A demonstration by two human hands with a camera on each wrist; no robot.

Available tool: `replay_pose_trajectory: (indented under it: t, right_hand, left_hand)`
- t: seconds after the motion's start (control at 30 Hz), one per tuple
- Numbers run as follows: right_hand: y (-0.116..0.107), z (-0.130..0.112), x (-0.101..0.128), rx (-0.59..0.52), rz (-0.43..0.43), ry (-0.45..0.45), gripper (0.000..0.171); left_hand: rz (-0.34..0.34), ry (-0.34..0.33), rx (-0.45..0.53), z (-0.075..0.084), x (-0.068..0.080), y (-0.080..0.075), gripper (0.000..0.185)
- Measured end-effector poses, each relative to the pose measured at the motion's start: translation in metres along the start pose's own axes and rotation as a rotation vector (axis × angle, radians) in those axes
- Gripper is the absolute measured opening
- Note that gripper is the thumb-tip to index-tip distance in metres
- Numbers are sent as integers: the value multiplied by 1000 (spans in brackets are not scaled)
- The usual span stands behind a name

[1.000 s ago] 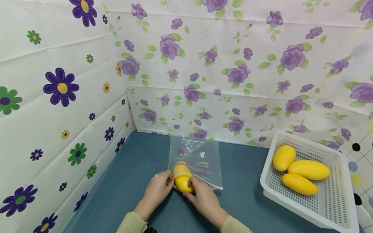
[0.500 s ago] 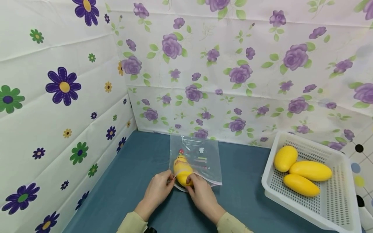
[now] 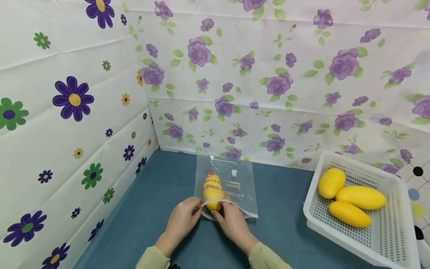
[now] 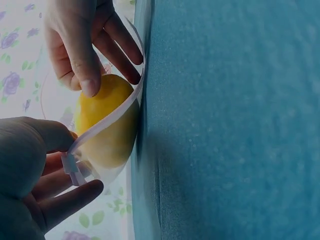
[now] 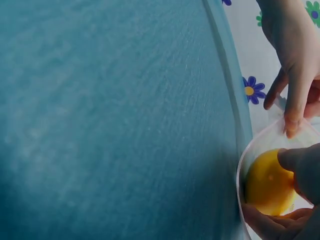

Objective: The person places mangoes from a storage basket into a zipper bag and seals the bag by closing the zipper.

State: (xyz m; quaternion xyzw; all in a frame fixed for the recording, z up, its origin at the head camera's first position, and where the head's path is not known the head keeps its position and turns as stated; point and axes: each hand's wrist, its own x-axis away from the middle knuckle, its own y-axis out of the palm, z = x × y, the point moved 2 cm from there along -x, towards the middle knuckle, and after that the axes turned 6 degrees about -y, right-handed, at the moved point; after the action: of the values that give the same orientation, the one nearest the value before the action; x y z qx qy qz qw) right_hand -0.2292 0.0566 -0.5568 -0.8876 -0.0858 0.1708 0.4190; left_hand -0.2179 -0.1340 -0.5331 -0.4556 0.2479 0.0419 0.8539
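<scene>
At lower centre, the left hand (image 3: 183,218) pinches the bag (image 3: 231,179) mouth, holding it wide; the right hand (image 3: 231,220), fingers curled, grips the rim over the mango (image 3: 212,191) inside.

**Mango inside the bag**

A smooth yellow oval mango (image 3: 213,193) lay lengthwise inside a clear plastic zip bag with small printed markings (image 3: 240,186). The bag rested flat on the blue worktop (image 3: 161,209), its white-rimmed mouth held open toward the near edge, arched over the fruit's end.
</scene>
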Motion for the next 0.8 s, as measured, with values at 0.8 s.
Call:
replay_pose_trajectory:
  t: [0.8]
  right_hand:
    - [8,-19,-13,84,24,27,42]
  left_hand:
    - [2,39,-34,-1,2,-4,25]
